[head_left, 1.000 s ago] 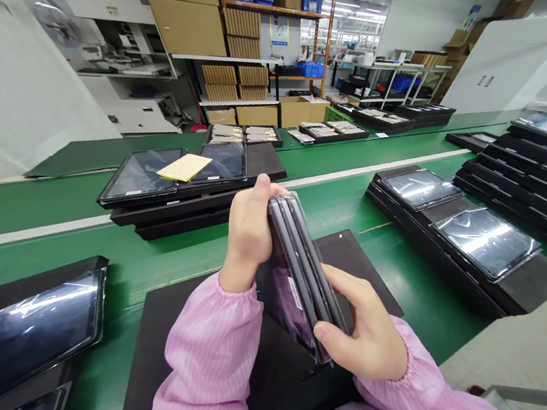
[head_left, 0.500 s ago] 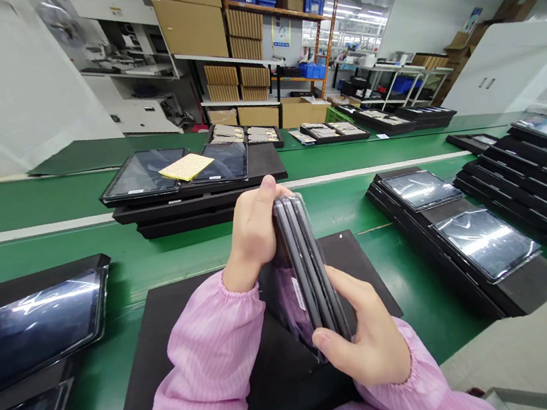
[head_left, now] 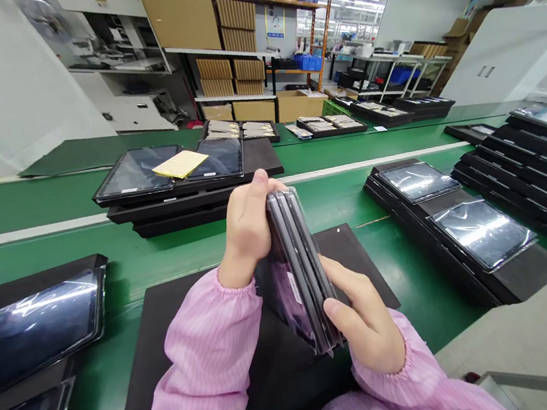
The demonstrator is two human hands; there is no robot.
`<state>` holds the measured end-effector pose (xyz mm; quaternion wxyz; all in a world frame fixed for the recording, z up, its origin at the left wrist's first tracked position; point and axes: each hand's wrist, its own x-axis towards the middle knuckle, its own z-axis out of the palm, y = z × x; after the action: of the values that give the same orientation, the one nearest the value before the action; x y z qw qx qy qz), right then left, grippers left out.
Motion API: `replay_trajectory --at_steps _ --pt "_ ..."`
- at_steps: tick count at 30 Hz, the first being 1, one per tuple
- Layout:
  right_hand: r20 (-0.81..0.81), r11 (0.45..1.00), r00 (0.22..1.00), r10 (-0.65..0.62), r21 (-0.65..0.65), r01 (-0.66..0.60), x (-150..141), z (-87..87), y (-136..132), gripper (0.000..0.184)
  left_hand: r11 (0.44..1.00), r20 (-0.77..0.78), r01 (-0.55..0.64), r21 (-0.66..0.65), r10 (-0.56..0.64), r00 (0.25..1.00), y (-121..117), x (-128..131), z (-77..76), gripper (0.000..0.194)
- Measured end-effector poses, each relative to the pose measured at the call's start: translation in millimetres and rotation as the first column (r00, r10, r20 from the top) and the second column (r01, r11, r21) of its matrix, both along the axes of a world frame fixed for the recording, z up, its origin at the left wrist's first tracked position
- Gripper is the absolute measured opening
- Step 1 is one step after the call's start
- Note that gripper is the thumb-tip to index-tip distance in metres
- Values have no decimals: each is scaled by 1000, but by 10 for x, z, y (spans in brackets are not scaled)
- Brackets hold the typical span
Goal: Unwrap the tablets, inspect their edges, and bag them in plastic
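Note:
I hold a bundle of three dark grey tablets (head_left: 297, 262) in clear plastic bags, standing on edge over a black foam mat (head_left: 362, 267). My left hand (head_left: 246, 229) is closed over the far top end of the bundle, thumb across the edges. My right hand (head_left: 366, 317) grips the near end from the right, its thumb pressed on the edges. Both arms wear pink striped sleeves.
Black trays with bagged tablets lie on the green belt: a stack ahead (head_left: 185, 189) with a yellow sheet (head_left: 180, 164) on top, rows at right (head_left: 462, 227), more at left (head_left: 33, 331). Shelves with cardboard boxes (head_left: 234, 55) stand behind. A grey table edge (head_left: 532, 332) sits at right.
My right thumb has slid a little further up the near end of the bundle. The bundle and my left hand stay almost where they were.

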<state>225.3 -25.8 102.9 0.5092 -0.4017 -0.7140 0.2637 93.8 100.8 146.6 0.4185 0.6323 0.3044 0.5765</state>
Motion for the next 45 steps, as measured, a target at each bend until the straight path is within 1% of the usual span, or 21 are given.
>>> replay_trajectory --at_steps 5,12,16,21,23,26,28,32,36,38,40,45 --pt "7 996 997 -81 -26 81 -20 17 -17 43 1000 -10 12 5 -12 1000 -42 4 11 69" --pt "56 981 979 -194 13 194 -67 54 -65 32 998 -63 64 -4 -64 996 -161 -12 28 66" --pt "84 977 974 -212 27 210 -54 64 -62 30 997 -74 74 9 -73 995 -183 1 42 66" --pt "75 977 974 -213 -9 214 -24 38 -52 31 998 -88 64 3 -63 994 -177 5 14 67" --pt "53 979 979 -199 -28 201 -7 34 -43 27 998 -100 61 25 -58 993 -181 12 -1 67" --pt "0 982 984 -176 -73 176 38 45 -15 15 996 -125 48 69 -39 991 -206 35 -9 66" --pt "-39 982 986 -165 -100 160 80 53 18 13 996 -156 35 87 -21 988 -231 54 -10 65" --pt "-179 989 980 -91 -135 67 153 33 115 20 989 -225 27 144 6 974 -266 86 -21 64" --pt "-329 978 944 12 -192 -79 175 11 186 38 986 -267 -6 169 51 962 -266 105 -42 64" --pt "-341 967 938 70 -208 -148 185 28 195 42 986 -272 -31 163 75 959 -260 111 -53 64" --pt "-315 960 942 119 -206 -190 205 64 197 42 986 -273 -45 162 89 958 -253 118 -66 62" --pt "-276 952 949 151 -219 -215 277 140 216 39 982 -282 -64 176 113 953 -242 160 -92 56"
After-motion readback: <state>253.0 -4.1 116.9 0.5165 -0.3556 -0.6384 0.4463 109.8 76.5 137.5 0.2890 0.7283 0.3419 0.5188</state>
